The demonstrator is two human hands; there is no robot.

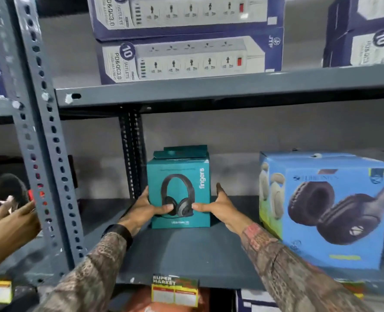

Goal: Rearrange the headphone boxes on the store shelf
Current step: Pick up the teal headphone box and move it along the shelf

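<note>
Both hands clasp the upright teal headphone box [179,188] mid-shelf, left hand [146,207] and right hand [218,207] on opposite sides, the blue headphone box [326,212] well right.

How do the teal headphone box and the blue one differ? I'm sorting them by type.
The teal box looks narrower and taller, while the blue box looks wider and bulkier. The teal one faces straight out; the blue one sits turned, showing a side panel. The left hand and right hand grip the teal box's sides; the blue box is untouched. Both stand on the same shelf and picture dark over-ear headphones.
</note>
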